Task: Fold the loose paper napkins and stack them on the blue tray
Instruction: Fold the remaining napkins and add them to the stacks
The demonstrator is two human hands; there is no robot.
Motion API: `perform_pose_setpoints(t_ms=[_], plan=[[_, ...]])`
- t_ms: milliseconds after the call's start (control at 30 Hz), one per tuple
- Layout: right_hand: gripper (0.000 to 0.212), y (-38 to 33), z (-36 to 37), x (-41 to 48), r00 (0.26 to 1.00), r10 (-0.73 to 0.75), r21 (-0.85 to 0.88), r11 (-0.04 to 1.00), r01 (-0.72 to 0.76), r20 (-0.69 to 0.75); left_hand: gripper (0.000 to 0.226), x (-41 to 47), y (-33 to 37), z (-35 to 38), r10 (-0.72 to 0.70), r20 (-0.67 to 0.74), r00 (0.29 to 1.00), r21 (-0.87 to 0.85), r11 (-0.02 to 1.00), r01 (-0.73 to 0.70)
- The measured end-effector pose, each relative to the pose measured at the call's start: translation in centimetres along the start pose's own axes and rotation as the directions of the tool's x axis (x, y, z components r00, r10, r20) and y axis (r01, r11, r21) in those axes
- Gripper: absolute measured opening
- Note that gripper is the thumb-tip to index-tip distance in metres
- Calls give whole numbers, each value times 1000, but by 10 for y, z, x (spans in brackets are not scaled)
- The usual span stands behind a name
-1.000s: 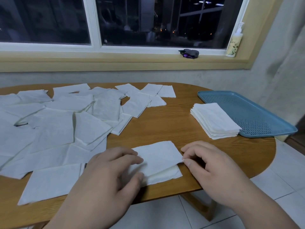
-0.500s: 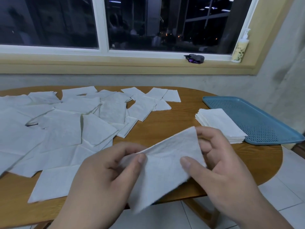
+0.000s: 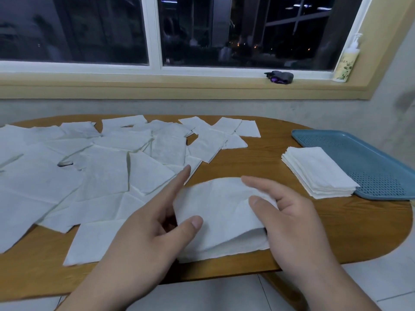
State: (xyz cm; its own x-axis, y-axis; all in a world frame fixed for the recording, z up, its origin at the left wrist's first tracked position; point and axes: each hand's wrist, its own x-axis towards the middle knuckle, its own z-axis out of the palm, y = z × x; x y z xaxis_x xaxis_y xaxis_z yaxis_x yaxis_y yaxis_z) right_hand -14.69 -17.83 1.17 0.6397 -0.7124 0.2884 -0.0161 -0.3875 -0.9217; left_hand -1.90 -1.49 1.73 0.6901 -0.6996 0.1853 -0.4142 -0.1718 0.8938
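Observation:
A white paper napkin (image 3: 222, 212) is bent over in a fold near the table's front edge, between both hands. My left hand (image 3: 148, 230) pinches its left side between thumb and fingers, with the index finger stretched out above it. My right hand (image 3: 289, 218) holds the right side, thumb on top and fingers under the upper layer. Several loose napkins (image 3: 94, 171) lie spread over the left half of the wooden table (image 3: 336, 223). A stack of folded napkins (image 3: 316, 171) sits on the near left corner of the blue tray (image 3: 368, 158), overhanging onto the table.
The window sill behind the table carries a small dark object (image 3: 280, 77) and a pump bottle (image 3: 347, 63). A small dark oval object (image 3: 65, 163) shows between the loose napkins at left. White floor tiles lie below the table's front edge.
The napkin was lifted off the table and opened out between both hands, then brought down and bent over into a fold. The view has shifted downward a little.

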Motion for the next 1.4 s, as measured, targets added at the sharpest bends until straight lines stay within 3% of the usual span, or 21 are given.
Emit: perform_pose_setpoints(t_ms=[67,367,533,700,833,1000,1233,1400], plan=[[31,1,1,1,1000,-2,-12,1000,1,-17,66,2,-3,0,27,14,1000,40,999,-28],[26,12,-4,2,995,-12,-286,957,40,101,25,6,-19,0,31,38,999,240,970,-39],[26,23,-6,4,988,-55,-508,853,122,146,21,6,-14,-2,87,84,993,376,920,-112],[31,27,-3,3,978,-44,-609,777,161,202,15,7,-21,-1,127,133,983,539,823,-179],[30,26,1,2,977,-41,-681,711,175,208,30,8,-29,2,121,90,989,605,782,-151],[26,23,1,0,989,-51,-715,686,136,140,20,6,-30,1,178,16,984,593,790,-153],[19,28,0,0,977,-77,-710,677,197,198,20,6,-31,9,222,172,960,568,774,-281],[15,24,-5,13,993,-39,-527,845,92,110,27,9,-32,7,215,176,961,559,781,-277]])
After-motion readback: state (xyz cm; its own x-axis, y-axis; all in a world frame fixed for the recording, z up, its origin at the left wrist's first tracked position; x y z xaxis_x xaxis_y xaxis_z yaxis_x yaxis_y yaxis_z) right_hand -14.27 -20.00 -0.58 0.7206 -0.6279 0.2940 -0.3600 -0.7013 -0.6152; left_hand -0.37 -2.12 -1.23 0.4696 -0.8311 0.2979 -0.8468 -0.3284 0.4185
